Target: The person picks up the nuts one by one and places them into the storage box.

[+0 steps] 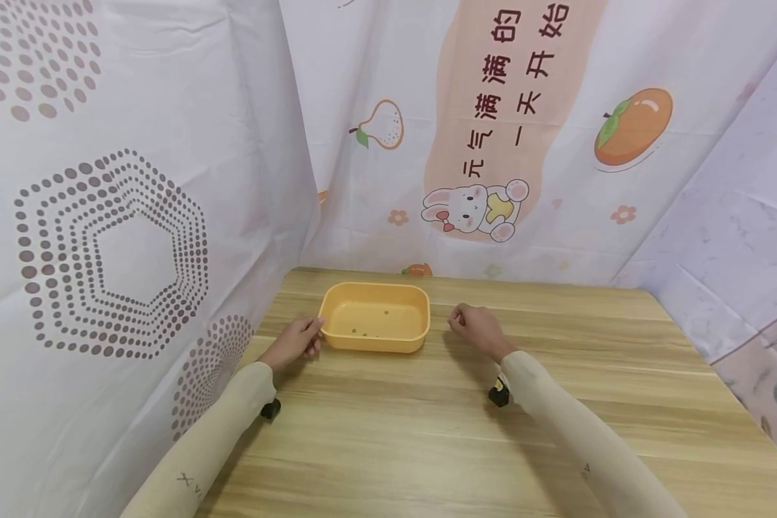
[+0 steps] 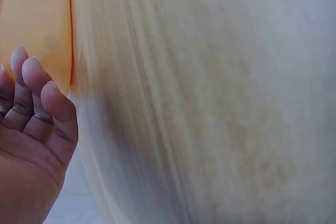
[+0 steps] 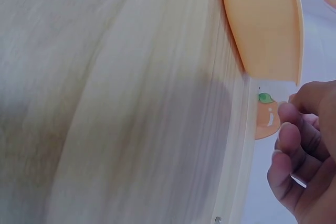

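Observation:
A yellow-orange plastic basin point(image 1: 375, 344) with rounded corners stands towards the back left of the table. Several tiny dark bits point(image 1: 365, 334) lie on its floor, too small to make out. My left hand point(image 1: 296, 338) holds the basin's left rim, with the fingertips against its outer wall; the thumb is hidden in the left wrist view. To the right of the basin and apart from it, my right hand point(image 1: 482, 331) has its fingers curled in, thumb near the index finger. Nothing shows between them, though their meeting point is partly hidden.
The wood-grain table point(image 1: 388, 424) ends at a printed curtain point(image 1: 375, 216) behind the basin. Another white curtain point(image 1: 246, 180) hangs close beside the left arm. A small round metal-looking piece point(image 3: 218, 220) is at the bottom of the right wrist view.

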`<state>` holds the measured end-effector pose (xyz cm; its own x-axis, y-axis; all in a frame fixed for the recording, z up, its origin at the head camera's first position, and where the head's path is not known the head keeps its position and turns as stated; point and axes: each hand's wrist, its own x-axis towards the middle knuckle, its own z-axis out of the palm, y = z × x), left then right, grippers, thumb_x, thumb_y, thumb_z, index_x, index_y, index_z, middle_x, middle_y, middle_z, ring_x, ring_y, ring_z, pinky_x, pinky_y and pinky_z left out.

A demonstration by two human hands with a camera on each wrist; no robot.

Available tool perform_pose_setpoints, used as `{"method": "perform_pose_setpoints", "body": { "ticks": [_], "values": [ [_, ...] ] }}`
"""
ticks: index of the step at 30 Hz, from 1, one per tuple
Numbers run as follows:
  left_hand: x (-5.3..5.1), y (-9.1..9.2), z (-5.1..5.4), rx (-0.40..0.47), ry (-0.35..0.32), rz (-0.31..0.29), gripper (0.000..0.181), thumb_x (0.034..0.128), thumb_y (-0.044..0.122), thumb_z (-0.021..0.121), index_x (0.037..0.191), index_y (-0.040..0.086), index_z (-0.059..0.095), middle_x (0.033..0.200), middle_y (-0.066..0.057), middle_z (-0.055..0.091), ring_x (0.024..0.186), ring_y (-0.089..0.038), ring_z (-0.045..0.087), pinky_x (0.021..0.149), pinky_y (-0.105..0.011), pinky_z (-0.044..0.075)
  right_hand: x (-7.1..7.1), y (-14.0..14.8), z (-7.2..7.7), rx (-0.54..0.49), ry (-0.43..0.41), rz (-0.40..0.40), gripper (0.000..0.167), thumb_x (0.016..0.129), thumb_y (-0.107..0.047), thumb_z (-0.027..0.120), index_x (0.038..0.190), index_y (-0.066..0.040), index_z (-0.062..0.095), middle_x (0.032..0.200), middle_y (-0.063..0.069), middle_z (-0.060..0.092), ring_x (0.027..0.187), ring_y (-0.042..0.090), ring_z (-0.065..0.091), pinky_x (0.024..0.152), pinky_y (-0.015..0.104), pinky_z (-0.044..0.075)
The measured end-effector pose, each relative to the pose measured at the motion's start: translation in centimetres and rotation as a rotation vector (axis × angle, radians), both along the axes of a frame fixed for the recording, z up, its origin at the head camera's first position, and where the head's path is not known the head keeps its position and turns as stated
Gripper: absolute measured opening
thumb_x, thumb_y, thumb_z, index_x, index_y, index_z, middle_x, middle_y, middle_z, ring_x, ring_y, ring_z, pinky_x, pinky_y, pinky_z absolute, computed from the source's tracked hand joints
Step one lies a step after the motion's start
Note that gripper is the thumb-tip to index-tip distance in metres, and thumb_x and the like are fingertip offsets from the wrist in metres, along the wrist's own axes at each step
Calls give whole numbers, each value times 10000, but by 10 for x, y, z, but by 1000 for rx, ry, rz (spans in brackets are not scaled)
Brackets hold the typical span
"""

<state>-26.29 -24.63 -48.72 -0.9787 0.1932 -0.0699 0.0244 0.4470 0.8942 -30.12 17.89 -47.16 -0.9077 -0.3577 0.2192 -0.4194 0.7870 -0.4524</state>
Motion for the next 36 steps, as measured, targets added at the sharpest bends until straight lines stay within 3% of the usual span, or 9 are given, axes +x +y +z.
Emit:
{"method": "perform_pose_setpoints", "body": {
  "ticks": [24, 36],
  "values": [
    [-2, -1, -1, 6, 1, 14, 451, 1125, 380, 430, 966, -3, 607, 813, -131, 648, 661, -178, 582, 579, -259, 520, 9, -20, 14, -81, 5, 45, 116, 1011, -170, 655, 997, -61, 690, 701, -33, 612, 568, 105, 509, 548, 283, 446],
    [1, 0, 1, 6, -1, 17, 454, 1127, 374, 427, 977, -9, 619, 810, -117, 643, 671, -179, 581, 586, -261, 522, 13, -31, 20, -112, -24, 43, 101, 1013, -168, 646, 1010, -79, 694, 729, -34, 644, 597, 105, 557, 548, 269, 468]
  ]
}}
